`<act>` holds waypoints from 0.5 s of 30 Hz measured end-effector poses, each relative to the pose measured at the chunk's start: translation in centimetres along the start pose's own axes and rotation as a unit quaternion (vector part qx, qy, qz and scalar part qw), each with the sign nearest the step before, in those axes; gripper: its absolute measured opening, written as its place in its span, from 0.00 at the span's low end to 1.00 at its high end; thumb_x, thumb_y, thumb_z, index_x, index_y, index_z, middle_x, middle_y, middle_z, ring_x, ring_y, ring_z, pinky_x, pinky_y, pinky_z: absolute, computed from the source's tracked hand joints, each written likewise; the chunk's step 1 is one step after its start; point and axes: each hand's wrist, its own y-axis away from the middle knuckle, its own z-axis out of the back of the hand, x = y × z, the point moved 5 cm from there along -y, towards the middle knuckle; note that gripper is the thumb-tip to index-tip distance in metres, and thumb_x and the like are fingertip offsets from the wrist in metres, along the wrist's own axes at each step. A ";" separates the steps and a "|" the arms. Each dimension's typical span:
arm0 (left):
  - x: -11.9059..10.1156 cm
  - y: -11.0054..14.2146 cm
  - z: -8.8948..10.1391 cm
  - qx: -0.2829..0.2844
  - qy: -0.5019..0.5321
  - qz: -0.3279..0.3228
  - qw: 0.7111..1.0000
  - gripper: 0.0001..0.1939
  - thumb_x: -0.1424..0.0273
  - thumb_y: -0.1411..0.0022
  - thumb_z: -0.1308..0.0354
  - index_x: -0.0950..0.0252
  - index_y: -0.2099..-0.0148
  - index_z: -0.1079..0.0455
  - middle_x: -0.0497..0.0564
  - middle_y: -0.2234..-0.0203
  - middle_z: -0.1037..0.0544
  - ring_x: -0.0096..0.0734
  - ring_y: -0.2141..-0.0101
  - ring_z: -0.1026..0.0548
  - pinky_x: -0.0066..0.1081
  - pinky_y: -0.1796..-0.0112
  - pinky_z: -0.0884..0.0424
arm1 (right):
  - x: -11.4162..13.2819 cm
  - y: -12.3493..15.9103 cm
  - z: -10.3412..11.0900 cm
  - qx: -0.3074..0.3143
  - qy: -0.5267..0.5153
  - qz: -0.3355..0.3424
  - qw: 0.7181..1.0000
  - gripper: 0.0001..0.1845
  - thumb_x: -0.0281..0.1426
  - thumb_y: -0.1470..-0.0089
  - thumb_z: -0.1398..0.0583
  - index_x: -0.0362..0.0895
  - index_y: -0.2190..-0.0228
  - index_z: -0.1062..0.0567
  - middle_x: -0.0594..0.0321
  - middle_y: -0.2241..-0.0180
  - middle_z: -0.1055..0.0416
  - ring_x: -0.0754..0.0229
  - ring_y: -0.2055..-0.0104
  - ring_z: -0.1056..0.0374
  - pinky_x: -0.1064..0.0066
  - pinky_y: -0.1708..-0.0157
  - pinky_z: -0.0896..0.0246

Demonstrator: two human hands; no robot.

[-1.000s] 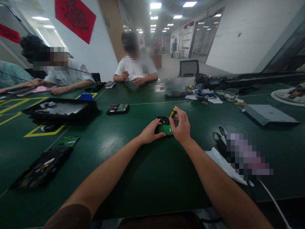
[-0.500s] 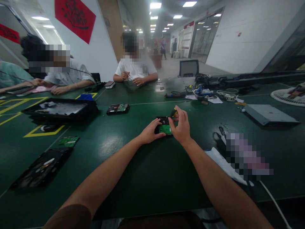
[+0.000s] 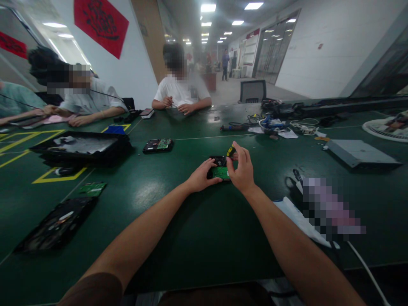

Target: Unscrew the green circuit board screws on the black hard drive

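A black hard drive (image 3: 219, 161) with a green circuit board (image 3: 221, 172) on its upper face lies flat on the table. My left hand (image 3: 202, 175) grips its left side, thumb along the near edge and fingers at the far edge. Between the thumb and fingers of my right hand (image 3: 242, 170) is a yellow and black screwdriver (image 3: 230, 150), held over the drive's right end. The screwdriver's tip is hidden by my hand, so I cannot tell if it touches a screw.
Another hard drive (image 3: 158, 145) lies farther left. Black trays (image 3: 81, 146) are stacked at left, with a loose green board (image 3: 92, 188) and black casing (image 3: 57, 225) nearer. A grey metal box (image 3: 363, 153) and cables (image 3: 272, 123) sit right. A co-worker (image 3: 178, 91) sits opposite.
The screwdriver's yellow and black handle has tipped left and shows more above my right fingers. My left hand and the hard drive stay in place.
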 end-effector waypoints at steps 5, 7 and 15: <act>0.0 0.0 0.0 0.001 0.002 0.002 1.000 0.35 0.51 0.41 0.31 0.62 0.37 0.33 0.62 0.30 0.37 0.51 0.27 0.44 0.53 0.30 0.43 | -0.1 0.0 0.1 -0.007 0.003 -0.008 1.000 0.35 0.33 0.34 0.41 0.55 0.30 0.43 0.51 0.44 0.34 0.51 0.53 0.27 0.50 0.53 0.21; 0.0 0.1 0.0 -0.001 0.002 0.002 1.000 0.35 0.52 0.41 0.31 0.61 0.37 0.33 0.62 0.29 0.37 0.51 0.27 0.44 0.54 0.30 0.43 | 0.0 0.0 0.1 -0.004 0.002 -0.005 1.000 0.36 0.33 0.34 0.41 0.55 0.29 0.44 0.51 0.43 0.35 0.50 0.52 0.27 0.50 0.52 0.21; 0.0 0.1 0.0 -0.005 -0.002 -0.005 1.000 0.36 0.51 0.40 0.31 0.64 0.37 0.33 0.63 0.30 0.36 0.51 0.27 0.44 0.52 0.30 0.43 | 0.0 0.0 0.1 -0.013 0.000 -0.003 1.000 0.35 0.32 0.34 0.41 0.53 0.30 0.43 0.50 0.43 0.35 0.50 0.51 0.28 0.51 0.53 0.21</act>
